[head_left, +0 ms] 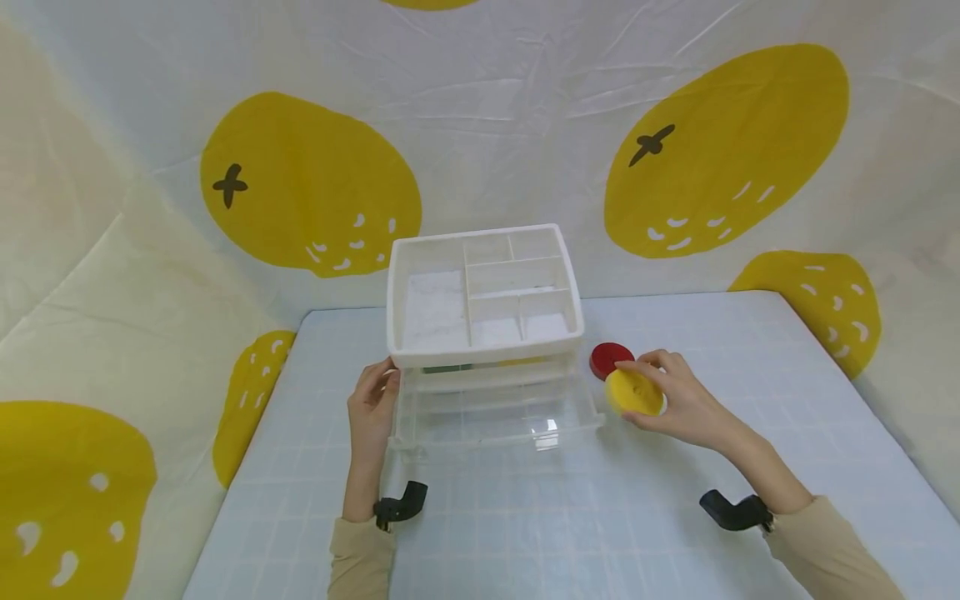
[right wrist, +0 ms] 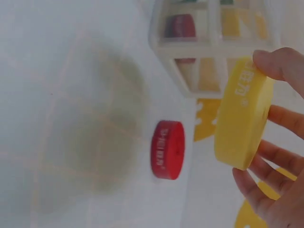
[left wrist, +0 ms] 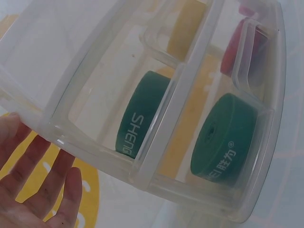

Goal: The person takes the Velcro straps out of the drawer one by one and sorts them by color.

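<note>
A white plastic drawer organizer point(head_left: 486, 354) with clear drawers stands on the table, its lower clear drawer point(head_left: 495, 417) pulled out toward me. My left hand point(head_left: 371, 408) rests against its left side; in the left wrist view the fingers are loosely spread at the box's edge. Between the thumb and fingers of my right hand point(head_left: 686, 404) is a yellow roll of tape point(head_left: 634, 392), held above the table to the right of the drawer. Behind it on the table is a red roll of tape point(head_left: 611, 359). Green rolls point(left wrist: 225, 137) are inside the organizer.
Divided compartments form the organizer's top tray point(head_left: 435, 308). More rolls, a red one point(right wrist: 182, 26) and a yellow one point(left wrist: 186, 28), show inside the box. Behind the table point(head_left: 525, 525) hangs a pale curtain point(head_left: 517, 158) with large yellow fruit prints.
</note>
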The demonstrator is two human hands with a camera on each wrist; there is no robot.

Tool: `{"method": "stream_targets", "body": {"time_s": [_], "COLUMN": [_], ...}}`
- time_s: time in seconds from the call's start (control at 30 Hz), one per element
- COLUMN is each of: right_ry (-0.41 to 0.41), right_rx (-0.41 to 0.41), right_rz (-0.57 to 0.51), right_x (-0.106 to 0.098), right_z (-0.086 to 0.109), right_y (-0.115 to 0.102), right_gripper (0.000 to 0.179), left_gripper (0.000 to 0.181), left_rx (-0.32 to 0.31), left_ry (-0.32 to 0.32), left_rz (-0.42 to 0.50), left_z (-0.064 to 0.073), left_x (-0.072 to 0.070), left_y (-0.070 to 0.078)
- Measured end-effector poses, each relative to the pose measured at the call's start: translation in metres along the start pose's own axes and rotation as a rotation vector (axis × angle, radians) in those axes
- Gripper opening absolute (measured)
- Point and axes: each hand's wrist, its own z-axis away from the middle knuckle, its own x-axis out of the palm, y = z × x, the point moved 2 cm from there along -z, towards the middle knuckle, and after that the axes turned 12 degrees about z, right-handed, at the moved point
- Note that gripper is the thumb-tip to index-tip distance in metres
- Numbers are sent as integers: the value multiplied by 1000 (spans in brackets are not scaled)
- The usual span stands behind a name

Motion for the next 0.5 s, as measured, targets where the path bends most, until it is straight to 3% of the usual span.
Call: {"method": "stream_targets", "body": {"time_s": [0.23,0.5], "right_ry": [-63,-122], "right_rx": [76,86], "right_rz": [-30,-17], "right_x": [35,64], "right_z": [1,3], "right_y": [24,33], "right_gripper": [61,63], "left_gripper": [27,28], "left_rx": [13,11], "left_ry": [-21,-9], "left_rz": [7,-1], "left_z": [3,0], "left_x": [8,0], "left_y": [21,-1]}}
